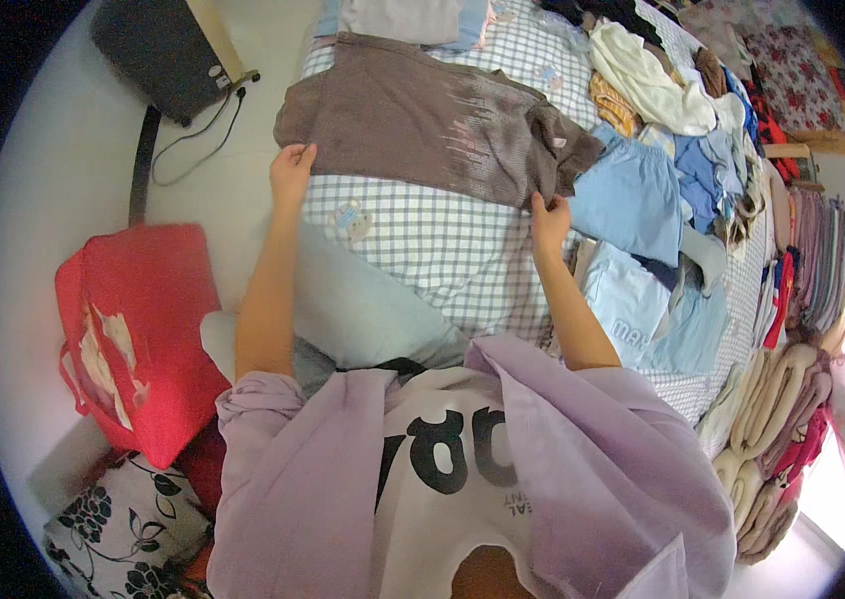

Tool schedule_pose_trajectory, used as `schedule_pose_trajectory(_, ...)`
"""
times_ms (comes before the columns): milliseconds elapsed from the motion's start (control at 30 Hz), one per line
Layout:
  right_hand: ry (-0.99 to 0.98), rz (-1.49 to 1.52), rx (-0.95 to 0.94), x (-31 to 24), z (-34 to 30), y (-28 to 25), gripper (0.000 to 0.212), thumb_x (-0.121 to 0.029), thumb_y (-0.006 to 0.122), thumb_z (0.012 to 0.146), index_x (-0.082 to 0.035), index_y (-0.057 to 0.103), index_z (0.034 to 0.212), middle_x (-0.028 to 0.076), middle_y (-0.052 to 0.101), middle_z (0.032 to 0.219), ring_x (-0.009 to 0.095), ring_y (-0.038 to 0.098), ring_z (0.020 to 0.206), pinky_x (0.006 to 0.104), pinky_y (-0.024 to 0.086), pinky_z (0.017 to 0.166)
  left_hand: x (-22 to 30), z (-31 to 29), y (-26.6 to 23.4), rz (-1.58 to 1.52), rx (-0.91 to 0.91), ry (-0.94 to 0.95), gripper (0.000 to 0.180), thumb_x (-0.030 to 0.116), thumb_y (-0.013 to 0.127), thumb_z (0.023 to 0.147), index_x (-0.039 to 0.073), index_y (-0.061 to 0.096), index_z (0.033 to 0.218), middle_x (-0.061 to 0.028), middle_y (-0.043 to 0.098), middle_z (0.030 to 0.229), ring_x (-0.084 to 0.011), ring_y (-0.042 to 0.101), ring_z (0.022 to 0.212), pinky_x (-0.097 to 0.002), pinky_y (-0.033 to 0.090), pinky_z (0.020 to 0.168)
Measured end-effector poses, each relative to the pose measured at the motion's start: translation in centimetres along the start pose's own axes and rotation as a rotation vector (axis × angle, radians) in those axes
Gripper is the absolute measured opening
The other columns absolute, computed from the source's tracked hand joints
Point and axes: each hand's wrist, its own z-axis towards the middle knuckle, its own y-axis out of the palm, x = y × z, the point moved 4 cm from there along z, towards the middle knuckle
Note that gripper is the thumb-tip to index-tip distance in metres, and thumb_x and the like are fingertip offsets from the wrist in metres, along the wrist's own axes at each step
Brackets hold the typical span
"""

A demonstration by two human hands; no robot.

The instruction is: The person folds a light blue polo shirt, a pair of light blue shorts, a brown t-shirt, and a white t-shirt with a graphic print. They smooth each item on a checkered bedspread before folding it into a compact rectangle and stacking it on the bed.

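A brown T-shirt (392,115) with a pale streaked print lies spread sideways over a checked bedsheet (422,240). My left hand (290,178) pinches its near edge at the left, by the hem. At the right, my right hand (549,220) grips the near edge close to the sleeve and collar end. The cloth between both hands is stretched fairly flat, with wrinkles near the collar. Just right of my right hand lie blue shorts (627,190), and nearer to me a folded light blue shirt (624,299).
Folded grey and blue clothes (402,20) sit beyond the T-shirt. A heap of mixed clothes (652,80) covers the far right of the bed. Rolled blankets (772,409) are stacked at right. A red bag (143,329) and a dark cabinet (163,55) with a cable stand at left.
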Motion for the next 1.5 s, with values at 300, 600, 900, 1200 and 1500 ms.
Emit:
schedule_pose_trajectory(300, 0.055, 0.37, 0.073, 0.4, -0.3, -0.1, 0.031, -0.026, 0.048, 0.078, 0.003, 0.05, 0.067, 0.008, 0.049, 0.057, 0.015, 0.038, 0.052, 0.03, 0.034, 0.05, -2.5, -0.7, -2.9, -0.147, 0.16, -0.141, 0.021, 0.018, 0.059, 0.07, -0.001, 0.054, 0.076, -0.004, 0.054, 0.068, -0.0111, 0.048, 0.064, -0.0231, 0.038, 0.058)
schedule_pose_trajectory(600, 0.079, -0.168, -0.127, -0.9, 0.7, -0.4, 0.037, -0.032, 0.05, 0.074, 0.004, 0.054, 0.066, 0.017, 0.055, 0.063, 0.027, 0.05, 0.056, 0.034, 0.038, 0.055, -2.8, -0.9, -3.0, 0.463, 0.019, -0.132, 0.037, 0.033, 0.057, 0.068, -0.002, 0.055, 0.08, -0.0146, 0.057, 0.076, -0.0221, 0.054, 0.072, -0.0301, 0.041, 0.067)
schedule_pose_trajectory(900, -0.349, -0.079, -0.039, -10.0, 0.8, -0.1, 0.035, -0.03, 0.048, 0.074, 0.004, 0.051, 0.067, 0.022, 0.051, 0.065, 0.037, 0.05, 0.06, 0.0398, 0.037, 0.055, 0.8, 0.9, -1.5, 0.206, -0.042, 0.037, 0.042, 0.035, 0.055, 0.07, -0.003, 0.054, 0.086, -0.0128, 0.056, 0.084, -0.0185, 0.051, 0.077, -0.0272, 0.039, 0.068)
schedule_pose_trajectory(1200, -0.37, 0.205, 0.051, -18.5, 9.3, -2.9, 0.031, -0.026, 0.047, 0.077, 0.005, 0.053, 0.076, 0.015, 0.053, 0.068, 0.022, 0.048, 0.06, 0.0319, 0.037, 0.057, 11.6, 1.7, -3.5, -0.388, 0.123, 0.108, 0.031, 0.026, 0.054, 0.074, -0.003, 0.05, 0.084, -0.0054, 0.052, 0.076, -0.012, 0.046, 0.07, -0.0251, 0.037, 0.062)
schedule_pose_trajectory(1500, 0.267, 0.431, -0.628, -3.4, 0.1, -0.9, 0.027, -0.024, 0.057, 0.072, 0.0, 0.055, 0.085, 0.005, 0.055, 0.075, 0.013, 0.051, 0.063, 0.0249, 0.04, 0.056, 0.2, -3.4, -5.5, 0.284, -0.216, -0.156, 0.041, 0.026, 0.056, 0.07, -0.006, 0.05, 0.095, -0.0162, 0.056, 0.084, -0.021, 0.054, 0.077, -0.0286, 0.041, 0.066)
